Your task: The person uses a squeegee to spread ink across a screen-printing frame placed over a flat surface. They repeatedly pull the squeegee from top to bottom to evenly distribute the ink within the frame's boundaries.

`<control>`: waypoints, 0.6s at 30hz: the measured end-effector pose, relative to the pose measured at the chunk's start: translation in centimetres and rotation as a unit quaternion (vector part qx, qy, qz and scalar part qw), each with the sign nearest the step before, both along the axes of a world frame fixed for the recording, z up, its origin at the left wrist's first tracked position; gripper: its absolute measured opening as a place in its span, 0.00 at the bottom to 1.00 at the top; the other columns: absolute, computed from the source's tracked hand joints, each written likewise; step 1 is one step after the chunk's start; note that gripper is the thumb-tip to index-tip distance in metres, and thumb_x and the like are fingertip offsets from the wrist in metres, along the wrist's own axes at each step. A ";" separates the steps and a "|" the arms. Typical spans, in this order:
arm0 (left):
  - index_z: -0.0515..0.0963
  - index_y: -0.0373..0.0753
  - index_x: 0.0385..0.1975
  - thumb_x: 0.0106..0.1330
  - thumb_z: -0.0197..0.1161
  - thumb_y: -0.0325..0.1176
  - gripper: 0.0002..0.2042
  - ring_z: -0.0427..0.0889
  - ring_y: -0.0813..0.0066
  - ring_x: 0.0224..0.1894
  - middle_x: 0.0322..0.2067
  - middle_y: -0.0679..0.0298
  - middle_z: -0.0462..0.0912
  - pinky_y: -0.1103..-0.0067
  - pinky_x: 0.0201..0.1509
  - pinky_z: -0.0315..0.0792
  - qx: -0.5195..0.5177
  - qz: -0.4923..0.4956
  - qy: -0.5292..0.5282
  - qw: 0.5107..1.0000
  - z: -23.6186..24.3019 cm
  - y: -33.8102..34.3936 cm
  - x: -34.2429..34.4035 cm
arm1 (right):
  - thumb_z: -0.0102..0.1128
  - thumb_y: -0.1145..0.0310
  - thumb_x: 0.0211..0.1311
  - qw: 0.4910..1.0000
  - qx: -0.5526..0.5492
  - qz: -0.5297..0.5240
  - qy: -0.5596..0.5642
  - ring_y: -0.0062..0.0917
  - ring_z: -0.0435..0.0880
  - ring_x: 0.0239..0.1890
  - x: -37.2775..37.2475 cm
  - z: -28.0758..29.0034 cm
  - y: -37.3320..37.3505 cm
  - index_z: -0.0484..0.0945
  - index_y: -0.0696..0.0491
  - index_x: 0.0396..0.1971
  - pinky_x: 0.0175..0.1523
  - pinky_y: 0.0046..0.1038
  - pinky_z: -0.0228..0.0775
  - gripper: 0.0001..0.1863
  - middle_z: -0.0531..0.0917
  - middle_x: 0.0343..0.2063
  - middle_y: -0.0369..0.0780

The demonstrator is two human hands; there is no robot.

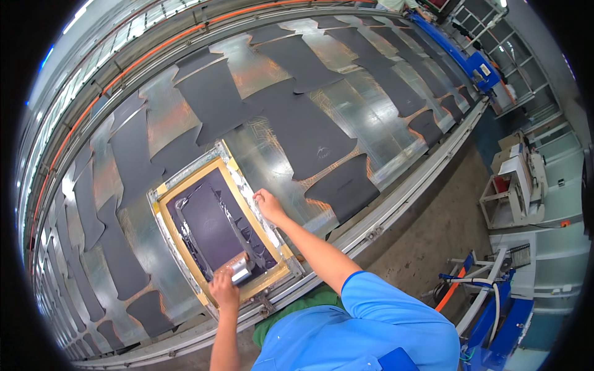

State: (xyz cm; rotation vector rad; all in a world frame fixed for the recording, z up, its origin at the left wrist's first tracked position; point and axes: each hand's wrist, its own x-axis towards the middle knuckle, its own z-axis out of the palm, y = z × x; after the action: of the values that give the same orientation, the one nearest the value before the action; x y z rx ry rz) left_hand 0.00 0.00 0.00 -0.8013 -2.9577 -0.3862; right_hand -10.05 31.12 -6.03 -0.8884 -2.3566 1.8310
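Observation:
A screen-printing frame point(162, 213), edged with yellow tape, rests on the long table in front of me. Within it, a dark purple mesh point(210, 216) carries streaks of dark ink along its sides. My left hand point(224, 289) is closed around a squeegee point(240, 269) with a shiny metal holder, at the near end of the mesh. At the frame's right side, my right hand point(267, 207) has its fingers curled onto the rim; its fingertips are partly hidden.
Several dark fabric pieces point(309, 133) lie in rows on the metal table point(362, 108). A metal rail point(396, 210) runs along its near edge. Blue equipment point(482, 71) and another person point(399, 5) are at the far end. A white machine point(516, 179) and blue-framed trolley point(495, 309) stand right.

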 end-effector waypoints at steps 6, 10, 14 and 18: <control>0.82 0.43 0.41 0.50 0.62 0.19 0.17 0.83 0.64 0.48 0.45 0.66 0.86 0.67 0.49 0.71 0.062 -0.003 -0.013 0.998 -0.5 1.6 6.1 | 0.48 0.64 0.74 1.000 0.031 0.000 0.004 0.36 0.82 0.38 2.7 0.1 2.4 0.79 0.51 0.42 0.47 0.37 0.72 0.11 0.83 0.32 0.45; 0.83 0.43 0.42 0.52 0.60 0.18 0.17 0.83 0.60 0.46 0.43 0.62 0.86 0.64 0.49 0.73 0.095 0.020 0.042 0.994 -0.4 3.7 -4.7 | 0.49 0.64 0.74 0.999 0.032 -0.004 -0.007 0.34 0.81 0.35 2.6 0.6 2.8 0.79 0.51 0.42 0.45 0.36 0.72 0.11 0.82 0.30 0.44; 0.83 0.47 0.46 0.55 0.60 0.22 0.19 0.84 0.53 0.43 0.40 0.58 0.86 0.62 0.45 0.75 0.058 0.049 0.006 0.997 -1.6 3.7 -18.3 | 0.50 0.64 0.74 0.999 0.040 0.010 -0.019 0.34 0.81 0.37 3.1 0.7 1.9 0.79 0.52 0.42 0.46 0.34 0.72 0.10 0.82 0.32 0.44; 0.83 0.47 0.48 0.52 0.61 0.26 0.20 0.82 0.58 0.52 0.47 0.60 0.85 0.63 0.54 0.73 -0.023 0.067 -0.057 0.996 -0.4 6.6 -24.2 | 0.51 0.65 0.73 0.993 0.098 0.005 0.071 0.29 0.81 0.37 4.0 -1.8 2.6 0.80 0.52 0.42 0.47 0.32 0.72 0.09 0.83 0.33 0.44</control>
State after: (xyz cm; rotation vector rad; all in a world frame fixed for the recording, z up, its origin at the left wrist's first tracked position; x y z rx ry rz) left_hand -24.20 6.65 -0.40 -0.5982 -3.1149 -0.3688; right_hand -6.04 33.73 -7.78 -0.6997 -2.4029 1.5727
